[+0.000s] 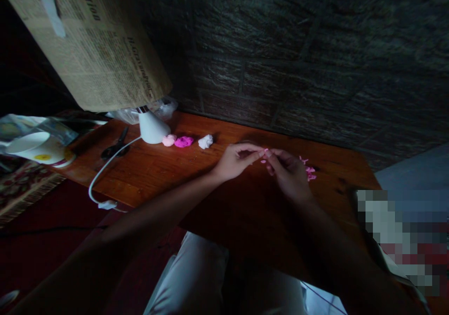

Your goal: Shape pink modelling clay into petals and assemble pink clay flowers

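Over the wooden table, my left hand [235, 162] and my right hand [290, 173] meet fingertip to fingertip. Both pinch a small piece of pink modelling clay [265, 151], mostly covered by the fingers. Just beyond my right hand lie thin, petal-like pink clay bits [310, 172], partly hidden by that hand. To the left of my left hand, a white clay lump [206, 141] rests on the wood. A magenta clay lump [184, 141] and a pale pink clay lump [169, 140] sit side by side, close to the lamp base.
A lamp with a white base [151, 127] and newsprint shade [105, 48] stands at the back left; its white cord [101, 174] hangs over the table's front edge. Black scissors [117, 147] and a paper cup [38, 147] are farther left. A dark brick wall [280, 62] rises behind.
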A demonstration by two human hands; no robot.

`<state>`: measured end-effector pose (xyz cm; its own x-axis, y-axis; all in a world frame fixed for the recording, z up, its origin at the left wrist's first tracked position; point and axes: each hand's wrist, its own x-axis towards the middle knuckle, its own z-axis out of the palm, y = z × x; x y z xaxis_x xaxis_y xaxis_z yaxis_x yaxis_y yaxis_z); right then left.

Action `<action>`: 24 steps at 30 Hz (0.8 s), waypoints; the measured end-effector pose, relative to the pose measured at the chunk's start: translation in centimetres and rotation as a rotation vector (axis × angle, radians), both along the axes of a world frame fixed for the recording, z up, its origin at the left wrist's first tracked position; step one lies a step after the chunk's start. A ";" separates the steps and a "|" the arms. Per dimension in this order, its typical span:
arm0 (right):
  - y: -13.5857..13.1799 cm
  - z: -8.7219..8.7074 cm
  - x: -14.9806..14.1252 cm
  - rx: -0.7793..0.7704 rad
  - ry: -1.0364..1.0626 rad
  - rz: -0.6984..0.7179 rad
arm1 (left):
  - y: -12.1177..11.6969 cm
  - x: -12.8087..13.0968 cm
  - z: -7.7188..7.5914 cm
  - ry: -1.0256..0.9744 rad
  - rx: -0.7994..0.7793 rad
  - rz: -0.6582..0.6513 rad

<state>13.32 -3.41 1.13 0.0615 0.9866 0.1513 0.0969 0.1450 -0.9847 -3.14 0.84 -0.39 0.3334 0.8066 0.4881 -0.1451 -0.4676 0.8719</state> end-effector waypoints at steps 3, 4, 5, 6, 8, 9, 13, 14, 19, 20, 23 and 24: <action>-0.1 -0.1 -0.3 -0.016 0.031 -0.009 | -0.1 0.1 0.0 0.005 0.066 0.051; -0.2 -0.1 -0.4 -0.019 0.038 -0.019 | -0.2 0.2 -0.1 0.020 0.090 0.092; -0.3 -0.2 -0.6 -0.021 0.047 -0.031 | -0.3 0.2 -0.1 0.041 0.114 0.138; -0.4 -0.2 -0.8 -0.024 0.060 -0.043 | -0.4 0.3 -0.2 0.062 0.136 0.181; -0.7 -0.2 -1.2 -0.028 0.093 -0.066 | -0.5 0.4 -0.3 0.085 0.167 0.238; -0.8 -0.2 -1.3 -0.028 0.103 -0.073 | -0.6 0.4 -0.3 0.086 0.178 0.256; -1.1 -0.3 -1.5 0.017 0.025 -0.077 | -0.6 0.5 -0.4 0.085 0.191 0.295; -1.2 -0.4 -1.5 0.035 -0.002 -0.072 | -0.6 0.4 -0.4 0.086 0.191 0.302; -1.2 -0.6 -1.3 0.061 -0.038 -0.057 | -0.5 0.3 -0.5 0.104 0.205 0.305; -1.2 -0.7 -1.3 0.059 -0.032 -0.064 | -0.5 0.2 -0.5 0.112 0.224 0.298; -1.1 -0.5 -1.2 0.054 -0.008 -0.091 | -0.7 0.2 -0.4 0.141 0.319 0.262; -1.1 -0.4 -1.1 0.054 -0.004 -0.102 | -0.9 0.2 -0.4 0.154 0.348 0.252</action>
<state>12.17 -4.53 0.68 0.1603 0.9656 0.2047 0.1182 0.1871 -0.9752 -2.92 -0.02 -0.77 0.2376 0.6684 0.7048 0.1295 -0.7409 0.6590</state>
